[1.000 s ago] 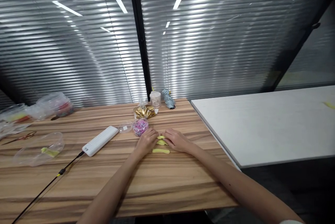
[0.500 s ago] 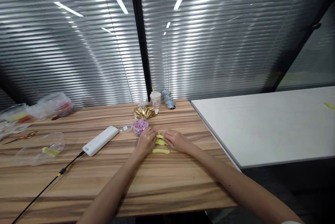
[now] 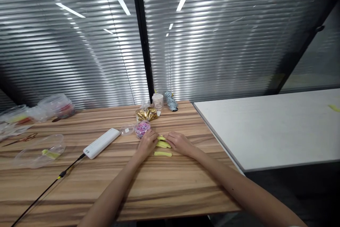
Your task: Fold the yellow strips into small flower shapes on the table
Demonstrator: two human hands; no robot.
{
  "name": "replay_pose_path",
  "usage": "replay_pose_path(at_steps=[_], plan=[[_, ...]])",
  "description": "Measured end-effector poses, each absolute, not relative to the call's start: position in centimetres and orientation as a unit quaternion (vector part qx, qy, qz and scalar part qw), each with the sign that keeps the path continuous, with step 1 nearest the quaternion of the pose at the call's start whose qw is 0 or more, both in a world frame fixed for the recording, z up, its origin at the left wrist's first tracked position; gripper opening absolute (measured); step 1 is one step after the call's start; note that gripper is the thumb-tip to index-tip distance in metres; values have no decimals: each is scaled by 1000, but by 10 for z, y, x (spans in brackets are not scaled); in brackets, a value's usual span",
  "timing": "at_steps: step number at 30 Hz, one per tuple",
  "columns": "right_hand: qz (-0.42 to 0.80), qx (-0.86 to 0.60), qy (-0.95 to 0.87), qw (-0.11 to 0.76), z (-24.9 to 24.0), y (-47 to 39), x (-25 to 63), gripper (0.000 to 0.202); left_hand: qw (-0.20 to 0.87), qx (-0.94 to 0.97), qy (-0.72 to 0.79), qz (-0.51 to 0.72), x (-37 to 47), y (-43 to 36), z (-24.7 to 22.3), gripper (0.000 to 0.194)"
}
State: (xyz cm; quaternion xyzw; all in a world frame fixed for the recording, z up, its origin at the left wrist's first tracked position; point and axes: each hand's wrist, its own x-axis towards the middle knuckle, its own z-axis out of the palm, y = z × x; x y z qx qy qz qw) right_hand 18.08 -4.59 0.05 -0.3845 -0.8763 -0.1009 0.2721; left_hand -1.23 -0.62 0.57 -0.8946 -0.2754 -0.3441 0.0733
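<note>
The left hand [image 3: 147, 142] and right hand [image 3: 181, 144], fingers curled but whether pinching I cannot tell, flank the farthest soft yellow strip [image 3: 161, 138], lying crosswise between them on the brown wood-grain table [image 3: 170, 188], neither clearly nearer.

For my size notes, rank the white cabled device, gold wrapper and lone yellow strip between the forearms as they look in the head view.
Largest to smallest:
White cabled device
Gold wrapper
Lone yellow strip
</note>
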Motion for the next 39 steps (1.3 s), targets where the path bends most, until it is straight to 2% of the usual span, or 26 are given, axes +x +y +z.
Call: replay_pose_path(at_steps=[3,10,29,39], plan=[[-105,-379,-879,270,0,-45,181,17,50,-894,-272,-353,-13,-6,5,9],[-104,-376,-881,268,0,-45,182,17,56,-893,-250,-371,-14,-3,3,21],[-80,-382,-875,286,-1,-45,181,17,68,-896,-271,-345,-11,-8,5,18],[-95,-403,-862,291,-1,-46,181,16,4,-858,-302,-414,-13,-11,12,20]])
